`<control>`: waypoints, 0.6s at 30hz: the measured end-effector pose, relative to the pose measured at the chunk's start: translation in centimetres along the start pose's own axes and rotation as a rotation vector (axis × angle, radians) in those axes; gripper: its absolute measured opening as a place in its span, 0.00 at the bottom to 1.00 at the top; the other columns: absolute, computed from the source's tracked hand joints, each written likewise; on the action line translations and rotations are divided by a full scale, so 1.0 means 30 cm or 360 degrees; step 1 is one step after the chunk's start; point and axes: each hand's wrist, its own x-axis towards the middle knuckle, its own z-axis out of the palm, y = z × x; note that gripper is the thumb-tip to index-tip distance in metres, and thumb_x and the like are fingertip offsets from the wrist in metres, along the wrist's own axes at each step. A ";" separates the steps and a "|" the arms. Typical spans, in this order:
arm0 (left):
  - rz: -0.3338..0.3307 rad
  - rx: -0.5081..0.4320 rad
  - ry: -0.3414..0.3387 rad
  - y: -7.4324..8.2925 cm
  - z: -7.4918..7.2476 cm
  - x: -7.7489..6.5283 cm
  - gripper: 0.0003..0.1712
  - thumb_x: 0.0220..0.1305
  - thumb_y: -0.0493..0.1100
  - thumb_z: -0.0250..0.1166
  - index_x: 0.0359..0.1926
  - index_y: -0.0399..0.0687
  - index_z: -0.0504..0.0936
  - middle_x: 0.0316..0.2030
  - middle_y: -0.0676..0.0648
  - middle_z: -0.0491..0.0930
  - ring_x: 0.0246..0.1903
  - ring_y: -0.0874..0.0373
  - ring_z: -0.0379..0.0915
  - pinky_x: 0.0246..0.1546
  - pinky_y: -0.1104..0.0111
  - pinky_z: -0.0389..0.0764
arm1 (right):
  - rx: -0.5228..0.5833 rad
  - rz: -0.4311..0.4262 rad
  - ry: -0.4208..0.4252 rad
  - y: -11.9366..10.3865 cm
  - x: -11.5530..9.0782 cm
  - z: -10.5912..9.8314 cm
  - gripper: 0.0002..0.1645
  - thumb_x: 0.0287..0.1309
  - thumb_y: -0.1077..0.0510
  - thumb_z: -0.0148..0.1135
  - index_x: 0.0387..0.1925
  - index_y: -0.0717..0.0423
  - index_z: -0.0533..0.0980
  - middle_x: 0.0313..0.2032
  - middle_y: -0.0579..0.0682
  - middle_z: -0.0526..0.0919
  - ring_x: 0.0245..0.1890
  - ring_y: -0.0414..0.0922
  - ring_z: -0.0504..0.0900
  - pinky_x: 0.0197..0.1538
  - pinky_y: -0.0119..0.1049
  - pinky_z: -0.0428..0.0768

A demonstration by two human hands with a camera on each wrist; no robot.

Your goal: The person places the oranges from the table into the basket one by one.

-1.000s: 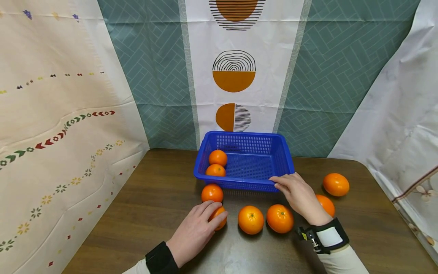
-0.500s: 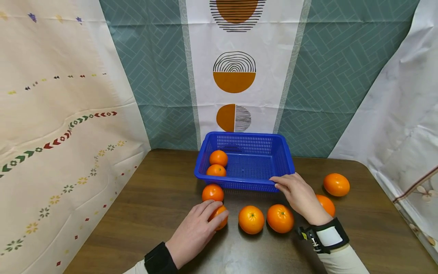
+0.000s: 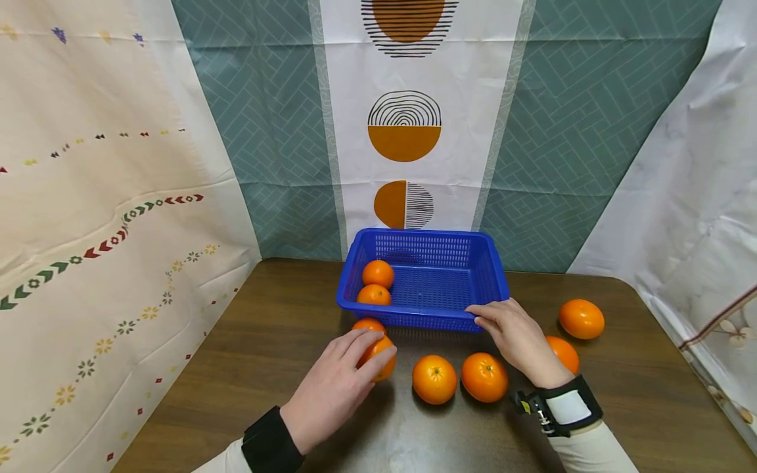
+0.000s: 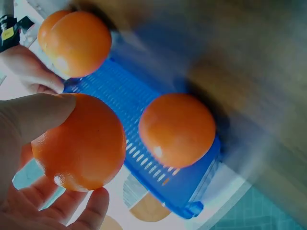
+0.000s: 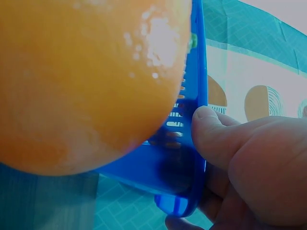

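My left hand (image 3: 331, 387) holds an orange (image 4: 84, 146) between thumb and fingers, a little above the table in the head view. Just behind it, another orange (image 3: 369, 324) sits in front of the blue plastic basket (image 3: 422, 314), partly hidden by the held one. The basket stands near the back of the table. Thumb and fingers of my right hand (image 3: 517, 338) pinch its front rim near the right corner, as the right wrist view also shows. Two oranges (image 3: 377, 273) lie inside, along the basket's left wall.
Two oranges (image 3: 434, 380) rest side by side in front of the basket. To the right is one more orange (image 3: 582, 319), and another orange (image 3: 563, 355) is partly behind my right wrist. Patterned cloths (image 3: 278, 131) hang at the table's back and sides.
The left hand has lifted the orange off the table and moved it slightly toward the basket, now covering more of the orange behind. The right hand has stayed on the rim.
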 end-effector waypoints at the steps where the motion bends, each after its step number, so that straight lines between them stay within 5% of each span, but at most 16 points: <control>1: 0.0002 0.0001 0.0007 -0.002 -0.008 0.006 0.39 0.59 0.39 0.86 0.70 0.54 0.81 0.68 0.43 0.76 0.69 0.43 0.72 0.67 0.49 0.80 | 0.0001 -0.0002 -0.0001 0.000 0.000 -0.001 0.15 0.74 0.64 0.70 0.57 0.54 0.89 0.47 0.51 0.92 0.51 0.55 0.85 0.56 0.57 0.84; 11: -0.0013 0.0025 -0.0011 -0.023 -0.057 0.065 0.42 0.57 0.40 0.88 0.72 0.54 0.80 0.70 0.42 0.75 0.71 0.42 0.70 0.71 0.49 0.77 | -0.0011 -0.0004 0.0002 0.001 0.000 -0.003 0.15 0.74 0.64 0.70 0.57 0.54 0.89 0.47 0.51 0.92 0.50 0.55 0.85 0.55 0.56 0.84; 18: 0.0034 0.0084 0.0097 -0.036 -0.073 0.104 0.41 0.56 0.39 0.89 0.70 0.52 0.82 0.68 0.41 0.76 0.68 0.43 0.73 0.66 0.49 0.81 | -0.0015 -0.0002 0.0008 0.002 -0.001 -0.002 0.14 0.74 0.64 0.71 0.57 0.54 0.89 0.48 0.51 0.93 0.51 0.55 0.85 0.56 0.56 0.84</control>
